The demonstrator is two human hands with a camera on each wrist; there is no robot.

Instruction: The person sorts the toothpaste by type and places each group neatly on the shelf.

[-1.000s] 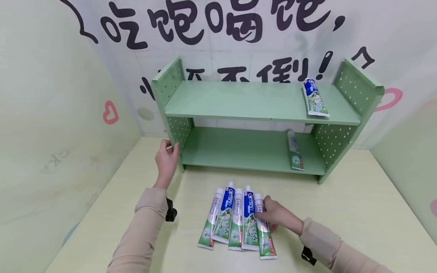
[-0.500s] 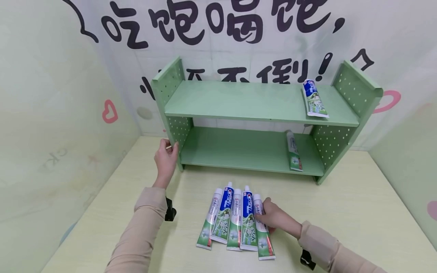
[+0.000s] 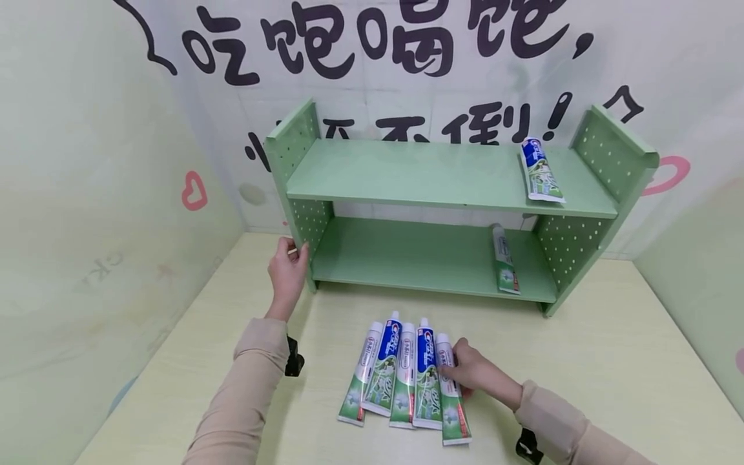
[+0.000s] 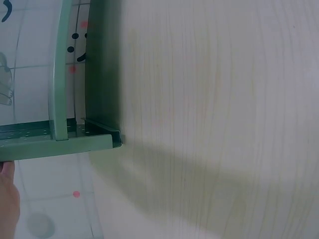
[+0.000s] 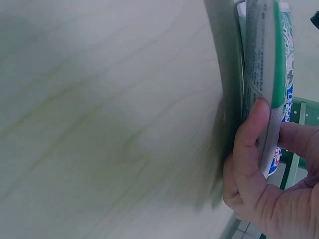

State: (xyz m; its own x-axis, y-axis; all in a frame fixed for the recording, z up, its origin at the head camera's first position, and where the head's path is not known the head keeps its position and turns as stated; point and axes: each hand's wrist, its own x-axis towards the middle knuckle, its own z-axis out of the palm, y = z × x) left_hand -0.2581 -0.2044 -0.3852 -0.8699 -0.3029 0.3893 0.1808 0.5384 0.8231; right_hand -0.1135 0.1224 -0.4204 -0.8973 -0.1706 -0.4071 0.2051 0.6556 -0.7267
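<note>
Several toothpaste tubes lie in a fanned row on the table, white-and-green ones alternating with blue-and-green ones. My right hand point(image 3: 478, 369) grips the rightmost white-and-green toothpaste tube point(image 3: 452, 403), thumb on one side and fingers on the other. In the right wrist view this tube point(image 5: 263, 55) stands on edge between thumb and fingers, close against a blue-and-green tube point(image 5: 288, 74). My left hand point(image 3: 287, 271) holds the left side panel of the green two-tier shelf point(image 3: 401, 252) with curled fingers; in the left wrist view its fingertips touch the panel's outer side, partly out of frame.
One blue-and-green toothpaste tube point(image 3: 542, 171) lies at the right of the upper tier. Below it a white-and-green tube point(image 3: 505, 261) lies on the lower tier. Perforated side panels point(image 3: 610, 158) bound the shelf. Walls with black lettering point(image 3: 424, 39) enclose the table point(image 3: 604, 361).
The camera view shifts slightly. Both hands keep their places, the right on the rightmost tube and the left at the shelf's side panel.
</note>
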